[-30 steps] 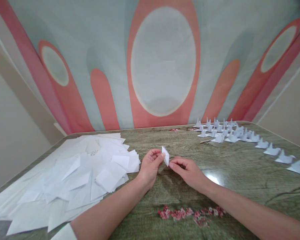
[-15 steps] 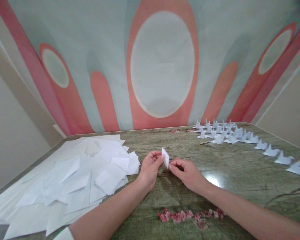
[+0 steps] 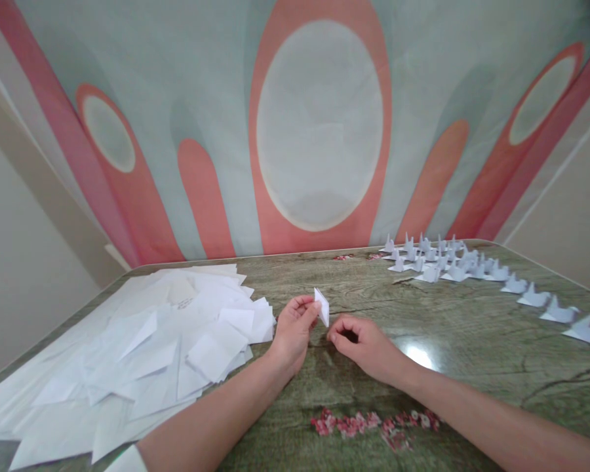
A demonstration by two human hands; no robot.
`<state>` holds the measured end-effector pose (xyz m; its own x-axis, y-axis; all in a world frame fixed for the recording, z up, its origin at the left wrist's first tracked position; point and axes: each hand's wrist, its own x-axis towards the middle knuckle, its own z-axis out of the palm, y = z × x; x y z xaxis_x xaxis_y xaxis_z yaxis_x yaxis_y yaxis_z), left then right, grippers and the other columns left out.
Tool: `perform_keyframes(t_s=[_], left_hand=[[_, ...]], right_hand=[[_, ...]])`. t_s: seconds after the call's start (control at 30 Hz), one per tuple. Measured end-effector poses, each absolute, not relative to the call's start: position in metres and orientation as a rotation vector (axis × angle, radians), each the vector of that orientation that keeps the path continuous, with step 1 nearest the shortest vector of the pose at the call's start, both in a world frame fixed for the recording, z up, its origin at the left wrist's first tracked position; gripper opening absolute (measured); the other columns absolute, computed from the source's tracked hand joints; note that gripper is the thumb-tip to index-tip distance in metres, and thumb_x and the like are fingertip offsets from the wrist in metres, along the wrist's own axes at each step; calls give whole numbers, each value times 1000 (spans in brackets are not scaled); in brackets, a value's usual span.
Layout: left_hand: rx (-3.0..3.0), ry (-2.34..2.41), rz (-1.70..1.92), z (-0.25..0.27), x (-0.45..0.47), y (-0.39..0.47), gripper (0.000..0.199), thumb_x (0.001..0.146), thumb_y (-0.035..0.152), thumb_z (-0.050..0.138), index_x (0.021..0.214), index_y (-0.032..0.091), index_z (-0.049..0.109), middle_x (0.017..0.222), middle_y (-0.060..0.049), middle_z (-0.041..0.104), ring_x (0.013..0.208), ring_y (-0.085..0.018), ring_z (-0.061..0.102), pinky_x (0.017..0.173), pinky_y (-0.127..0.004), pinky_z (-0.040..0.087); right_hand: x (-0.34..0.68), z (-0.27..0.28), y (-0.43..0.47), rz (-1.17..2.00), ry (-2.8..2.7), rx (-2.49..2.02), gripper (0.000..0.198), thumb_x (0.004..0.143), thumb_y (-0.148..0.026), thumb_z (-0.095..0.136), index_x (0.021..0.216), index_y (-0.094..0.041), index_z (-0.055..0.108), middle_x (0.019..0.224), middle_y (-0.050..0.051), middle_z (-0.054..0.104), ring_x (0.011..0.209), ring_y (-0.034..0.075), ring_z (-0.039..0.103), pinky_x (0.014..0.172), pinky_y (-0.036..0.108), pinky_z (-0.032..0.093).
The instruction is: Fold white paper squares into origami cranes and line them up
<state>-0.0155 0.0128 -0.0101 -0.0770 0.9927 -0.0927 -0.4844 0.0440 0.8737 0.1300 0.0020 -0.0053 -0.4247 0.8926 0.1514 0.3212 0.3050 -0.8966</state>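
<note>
My left hand (image 3: 295,326) pinches a small folded white paper (image 3: 323,308) between thumb and fingers. The paper is a narrow, pointed diamond shape, held upright above the table. Just below and right of its lower tip is my right hand (image 3: 356,341), with thumb and forefinger pressed together and the other fingers curled in. A slight gap seems to part these fingertips from the paper, and nothing shows between them.
A broad heap of loose white paper sheets (image 3: 142,367) covers the left of the wood-patterned table (image 3: 452,419). Rows of folded paper cranes (image 3: 457,269) stand at the back right and along the right side. A patterned wall (image 3: 319,124) rises behind the table.
My left hand has shifted slightly left with the folded paper. The fingertips of my right hand have come off its lower tip and moved a little down and left.
</note>
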Motion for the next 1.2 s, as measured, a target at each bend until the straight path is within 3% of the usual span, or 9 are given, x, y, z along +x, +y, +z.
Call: perform_keyframes(t_s=[0.6,1.2], left_hand=[[924,1013,1497,-13,-11,10,27,65,26,71,81,16,52,69,1,59,65,-10,55,66,-21,41],[987,1048,1532,-7,-9,6,24,67,23,69,79,16,50,70,2,57,67,-10,54,66,-21,41]], right_hand=[[124,-11,3,826,-1875,-1124,17,77,-27,54,63,-18,56,66,0,56,64,14,52,63,25,39],[127,-8,6,952,-1906,-1060,28,81,-27,50,56,-18,58,65,0,54,66,14,53,64,26,39]])
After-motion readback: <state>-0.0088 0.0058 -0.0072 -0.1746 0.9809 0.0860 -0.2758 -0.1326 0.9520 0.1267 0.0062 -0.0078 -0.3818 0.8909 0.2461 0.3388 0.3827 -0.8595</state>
